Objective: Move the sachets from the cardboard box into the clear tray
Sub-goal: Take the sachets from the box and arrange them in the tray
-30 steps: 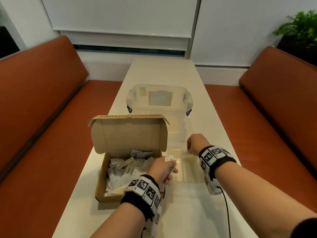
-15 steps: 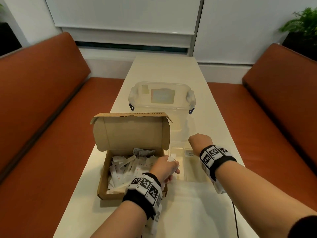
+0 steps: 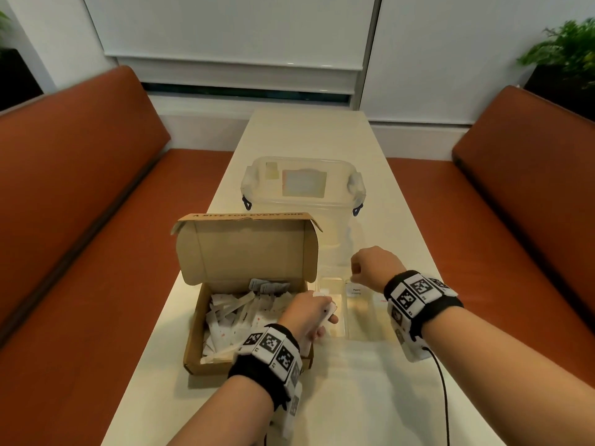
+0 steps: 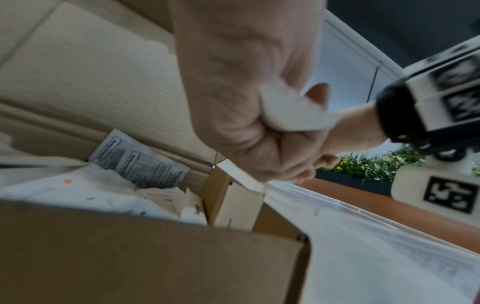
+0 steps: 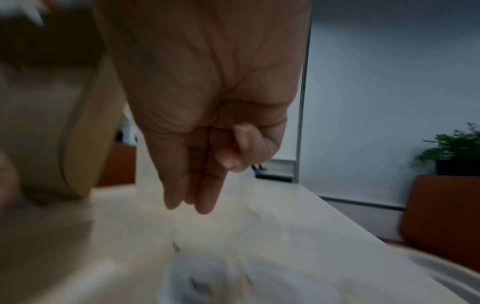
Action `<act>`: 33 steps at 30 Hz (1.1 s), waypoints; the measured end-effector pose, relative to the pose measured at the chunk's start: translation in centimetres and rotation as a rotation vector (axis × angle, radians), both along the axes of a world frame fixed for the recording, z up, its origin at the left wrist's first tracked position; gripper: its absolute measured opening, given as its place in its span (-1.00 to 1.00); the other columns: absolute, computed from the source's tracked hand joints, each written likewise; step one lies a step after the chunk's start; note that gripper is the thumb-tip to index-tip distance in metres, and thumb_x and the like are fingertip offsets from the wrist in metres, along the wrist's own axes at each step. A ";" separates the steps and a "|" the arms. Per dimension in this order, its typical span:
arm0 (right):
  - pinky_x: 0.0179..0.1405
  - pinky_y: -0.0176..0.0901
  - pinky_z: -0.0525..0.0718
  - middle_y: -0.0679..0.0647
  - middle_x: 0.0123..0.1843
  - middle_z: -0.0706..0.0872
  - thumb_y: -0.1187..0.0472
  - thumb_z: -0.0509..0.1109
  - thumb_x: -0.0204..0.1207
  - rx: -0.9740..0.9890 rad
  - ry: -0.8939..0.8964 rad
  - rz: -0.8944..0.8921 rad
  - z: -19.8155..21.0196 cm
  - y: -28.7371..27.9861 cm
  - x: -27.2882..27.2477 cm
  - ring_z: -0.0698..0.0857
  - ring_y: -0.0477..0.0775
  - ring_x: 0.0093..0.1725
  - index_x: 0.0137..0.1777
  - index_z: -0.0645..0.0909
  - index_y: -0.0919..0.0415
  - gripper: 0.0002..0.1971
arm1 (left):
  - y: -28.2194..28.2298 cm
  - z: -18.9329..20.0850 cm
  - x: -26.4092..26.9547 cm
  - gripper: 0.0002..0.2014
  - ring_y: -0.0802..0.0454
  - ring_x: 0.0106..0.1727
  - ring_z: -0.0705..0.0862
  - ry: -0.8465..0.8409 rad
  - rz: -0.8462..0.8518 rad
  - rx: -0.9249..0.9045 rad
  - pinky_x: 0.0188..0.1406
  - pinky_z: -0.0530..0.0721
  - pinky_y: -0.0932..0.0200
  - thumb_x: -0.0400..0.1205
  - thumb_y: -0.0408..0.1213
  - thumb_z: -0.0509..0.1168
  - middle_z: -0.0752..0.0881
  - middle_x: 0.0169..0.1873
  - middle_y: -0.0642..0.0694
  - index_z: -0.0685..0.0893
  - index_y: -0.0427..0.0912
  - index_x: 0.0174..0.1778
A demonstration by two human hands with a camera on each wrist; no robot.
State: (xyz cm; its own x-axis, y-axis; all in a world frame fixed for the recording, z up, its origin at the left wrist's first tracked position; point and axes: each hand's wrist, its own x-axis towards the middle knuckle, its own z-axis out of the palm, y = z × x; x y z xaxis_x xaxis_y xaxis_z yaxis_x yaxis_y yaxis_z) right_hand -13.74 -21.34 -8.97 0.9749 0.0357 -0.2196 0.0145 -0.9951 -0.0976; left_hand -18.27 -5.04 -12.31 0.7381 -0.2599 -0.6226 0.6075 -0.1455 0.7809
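sachets (image 3: pixel 244 313) lie heaped in the cardboard box (image 3: pixel 193 342), whose lid stands propped open, likely so the left hand (image 3: pixel 307 313) can reach in. that hand sits over the box's right wall, fingers curled tight round a white sachet (image 4: pixel 291 111), probably carrying it across. just beside the box sits the clear tray (image 3: pixel 357 336), placed close so each transfer is short. one labelled sachet (image 3: pixel 355 291) already rests in the tray. right hand (image 3: pixel 373 265) hovers above the tray's far end, its fingers (image 5: pixel 205 197) pointing down, loosely together and holding nothing. tray walls are hard to trace, and the right wrist view is blurred. behind stands a lidded plastic container (image 3: pixel 302 188).
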 end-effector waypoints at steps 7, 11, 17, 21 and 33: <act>-0.53 -0.47 0.56 -0.09 -0.23 0.74 0.09 0.47 0.49 0.510 0.160 0.064 2.2 1.2 -2.5 0.62 -0.20 -0.40 -0.06 0.73 0.07 -0.90 | 0.5 0.6 0.0 -0.67 0.05 -0.63 0.48 0.046 0.028 -0.328 -0.74 0.34 0.38 0.73 -0.10 0.07 0.79 -0.30 -0.20 0.63 -0.28 0.05; -0.60 -0.42 0.54 0.00 -0.30 0.67 0.12 0.57 0.39 0.545 0.220 0.037 1.8 1.3 -3.2 0.58 -0.16 -0.49 -0.03 0.65 0.16 -0.77 | -0.1 1.0 -0.2 -0.71 0.00 -0.59 0.56 -0.013 0.033 -0.313 -0.70 0.42 0.33 0.73 -0.10 0.11 0.80 -0.26 -0.23 0.63 -0.22 0.04; -0.55 -0.41 0.58 0.03 -0.39 0.68 0.22 0.61 0.34 0.704 0.198 -0.098 1.6 0.2 -3.6 0.60 -0.16 -0.50 -0.22 0.64 0.22 -0.82 | -0.3 1.5 -0.9 -0.74 0.05 -0.56 0.50 -0.045 -0.033 -0.272 -0.68 0.39 0.34 0.74 -0.14 0.12 0.77 -0.23 -0.22 0.57 -0.23 0.17; -0.48 -0.37 0.66 0.09 -0.45 0.72 0.31 0.60 0.34 0.810 0.182 -0.205 1.6 -0.6 -3.7 0.65 -0.08 -0.54 -0.19 0.65 0.30 -0.83 | -0.4 1.5 -1.1 -0.78 0.11 -0.62 0.41 -0.048 -0.019 -0.268 -0.71 0.25 0.39 0.74 -0.24 0.10 0.75 -0.26 -0.21 0.55 -0.24 0.19; -0.37 -0.25 0.76 0.25 -0.11 0.66 0.54 0.42 0.42 0.956 -0.002 -0.405 1.3 -3.7 -3.1 0.73 0.08 -0.37 0.03 0.59 0.27 -0.75 | 0.1 0.9 -0.6 -0.84 0.17 -0.72 0.36 -0.084 0.025 -0.116 -0.75 0.24 0.42 0.70 -0.41 0.14 0.78 -0.23 -0.21 0.56 -0.33 0.13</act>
State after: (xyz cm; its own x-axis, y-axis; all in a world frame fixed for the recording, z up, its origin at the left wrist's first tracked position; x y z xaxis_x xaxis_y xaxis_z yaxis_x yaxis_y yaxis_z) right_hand -16.88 -25.03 -7.66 0.9530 -0.1363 -0.2706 -0.3030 -0.4327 -0.8491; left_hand -18.89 -4.93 -11.37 0.7933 -0.3078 -0.5254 0.5418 -0.0369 0.8397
